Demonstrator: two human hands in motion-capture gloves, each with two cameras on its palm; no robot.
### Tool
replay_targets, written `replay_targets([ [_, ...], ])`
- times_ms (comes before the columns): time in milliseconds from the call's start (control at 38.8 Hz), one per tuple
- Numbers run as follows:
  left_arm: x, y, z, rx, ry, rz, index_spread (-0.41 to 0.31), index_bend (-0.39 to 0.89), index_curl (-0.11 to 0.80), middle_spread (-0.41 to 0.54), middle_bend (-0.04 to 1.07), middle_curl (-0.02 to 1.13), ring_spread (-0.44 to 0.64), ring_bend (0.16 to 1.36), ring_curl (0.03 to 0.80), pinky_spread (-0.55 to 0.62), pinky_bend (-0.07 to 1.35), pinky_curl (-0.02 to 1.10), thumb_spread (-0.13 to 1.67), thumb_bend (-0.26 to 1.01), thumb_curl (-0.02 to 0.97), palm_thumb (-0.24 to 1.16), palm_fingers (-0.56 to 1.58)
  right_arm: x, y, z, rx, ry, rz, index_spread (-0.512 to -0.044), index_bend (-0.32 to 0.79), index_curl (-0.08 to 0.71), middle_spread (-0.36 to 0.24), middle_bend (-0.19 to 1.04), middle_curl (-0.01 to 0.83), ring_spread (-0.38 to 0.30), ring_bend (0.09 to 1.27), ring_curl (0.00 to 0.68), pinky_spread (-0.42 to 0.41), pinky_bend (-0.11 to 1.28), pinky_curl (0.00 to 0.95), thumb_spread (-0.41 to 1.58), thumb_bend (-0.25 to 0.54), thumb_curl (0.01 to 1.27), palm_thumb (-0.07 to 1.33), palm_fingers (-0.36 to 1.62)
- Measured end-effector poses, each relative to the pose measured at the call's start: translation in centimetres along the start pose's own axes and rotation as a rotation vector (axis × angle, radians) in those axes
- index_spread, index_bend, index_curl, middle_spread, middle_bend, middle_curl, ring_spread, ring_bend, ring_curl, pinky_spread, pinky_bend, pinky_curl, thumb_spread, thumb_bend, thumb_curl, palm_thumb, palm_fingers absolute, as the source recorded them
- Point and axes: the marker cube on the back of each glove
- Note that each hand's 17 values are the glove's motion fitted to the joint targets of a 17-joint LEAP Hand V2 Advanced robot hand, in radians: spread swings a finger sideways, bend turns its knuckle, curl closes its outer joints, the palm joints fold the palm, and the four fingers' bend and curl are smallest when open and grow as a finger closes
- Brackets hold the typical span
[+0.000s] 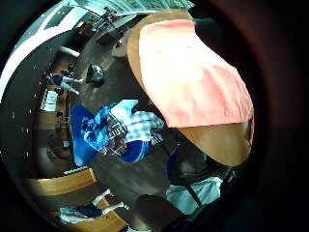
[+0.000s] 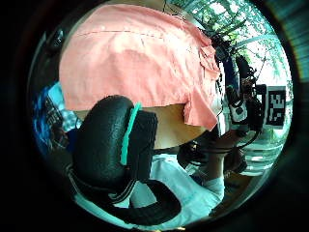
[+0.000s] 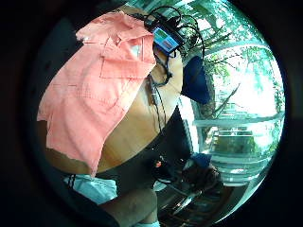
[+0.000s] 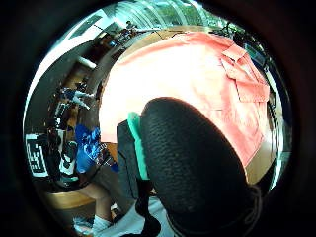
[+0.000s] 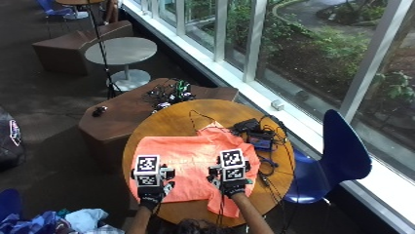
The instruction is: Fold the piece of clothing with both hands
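Hands first: your left hand (image 5: 153,191) sits over the near left edge of the orange short-sleeved shirt (image 5: 195,161), and your right hand (image 5: 231,184) hovers over its near right part. From the outside view you cannot tell whether either hand is grasping cloth or relaxed, since the fingers are hidden. In the thumb-side palm views a black gloved thumb (image 2: 113,145) shows above the shirt, apart from it. The shirt lies spread flat on the round wooden table (image 5: 162,122), collar toward the windows, one corner hanging over the near edge. Beyond the collar a small device with tangled black cables (image 5: 258,139) rests on the table. A blue chair (image 5: 340,153) stands to your right.
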Motion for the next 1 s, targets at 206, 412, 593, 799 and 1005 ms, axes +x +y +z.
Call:
replay_targets([
  [206,-0.1,0.3,-0.5,0.009,0.012,0.010,-0.091,0.08,0.049,0.004,0.22,0.16,0.13,0.56,0.199,0.22,0.49,0.17,0.84,0.05,0.079,0.11,0.32,-0.1,1.1,-1.0,0.018,-0.009,-0.027,-0.318,0.15,0.106,-0.014,0.19,0.111,0.108,0.24,0.089,0.227,0.49,0.186,0.87,0.076,0.08,0.15,0.18],
  [412,-0.3,1.4,-1.0,0.026,0.017,0.014,-0.107,0.11,0.087,0.004,0.23,0.23,0.16,0.61,0.238,0.27,0.54,0.21,1.04,0.02,0.128,0.11,0.28,0.4,2.6,-1.8,0.024,0.007,-0.036,-0.367,0.15,0.151,-0.014,0.20,0.169,0.133,0.26,0.124,0.267,0.51,0.230,1.09,0.049,0.13,0.15,0.15],
  [593,-0.2,2.0,-0.5,0.021,0.018,0.019,-0.115,0.11,0.121,0.010,0.24,0.27,0.17,0.63,0.255,0.29,0.56,0.23,1.12,-0.01,0.163,0.11,0.26,0.9,3.3,-0.7,-0.006,-0.015,-0.047,-0.377,0.14,0.179,-0.009,0.19,0.205,0.152,0.26,0.146,0.279,0.52,0.259,1.16,0.018,0.17,0.16,0.13],
  [799,-0.2,1.7,2.8,-0.030,0.013,0.022,-0.119,0.12,0.152,0.014,0.24,0.30,0.18,0.64,0.269,0.30,0.57,0.25,1.16,-0.02,0.192,0.11,0.24,1.5,3.6,2.5,-0.063,-0.010,-0.034,-0.377,0.12,0.188,0.010,0.20,0.239,0.169,0.28,0.171,0.285,0.55,0.288,1.15,-0.017,0.20,0.15,0.09],
  [1005,-0.4,1.4,7.2,-0.113,-0.002,0.023,-0.118,0.11,0.169,0.025,0.23,0.32,0.19,0.65,0.281,0.30,0.60,0.28,1.16,-0.02,0.217,0.11,0.20,2.2,3.6,7.4,-0.176,-0.010,-0.022,-0.373,0.10,0.176,0.037,0.19,0.263,0.186,0.31,0.194,0.282,0.61,0.317,1.11,-0.025,0.23,0.14,0.03],
])
